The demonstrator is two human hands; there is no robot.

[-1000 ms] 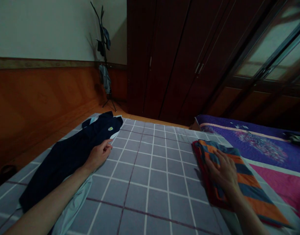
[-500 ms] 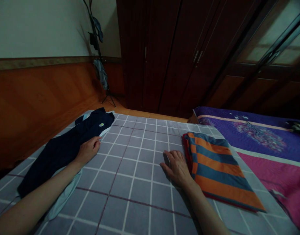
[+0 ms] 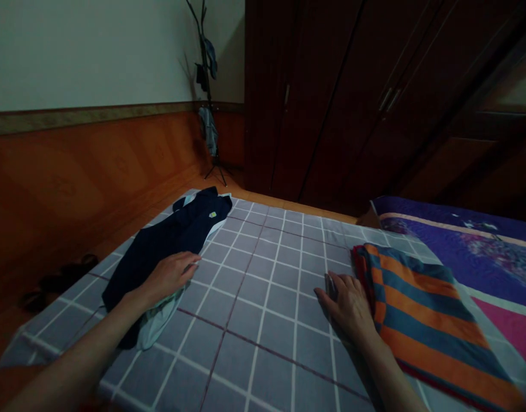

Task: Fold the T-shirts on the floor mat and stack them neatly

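Resting palm-down, the person's left hand (image 3: pixel 171 274) lay on the near right edge of a dark navy garment of soft woven cloth (image 3: pixel 168 240), fingers loosely stretched and closed on nothing. The garment spread away from that hand, its long axis running from the near left up to the far right, where a small pale badge showed near the collar end. A pale blue cloth (image 3: pixel 158 323) poked out beneath it, just under the wrist.

The right hand (image 3: pixel 349 306) lay flat and open on the grey sheet with its white grid lines (image 3: pixel 263 297), fingers spread, gripping nothing. Its outer edge was touching or just beside the left border of a folded orange-and-blue striped cloth with a red edge (image 3: pixel 421 320). That flat, rectangular stack lay to the hand's right, its length slanting from far left to near right.

The two textiles lay well apart, each nearest its own hand. A purple patterned quilt (image 3: pixel 460 234) lay beyond the striped cloth.
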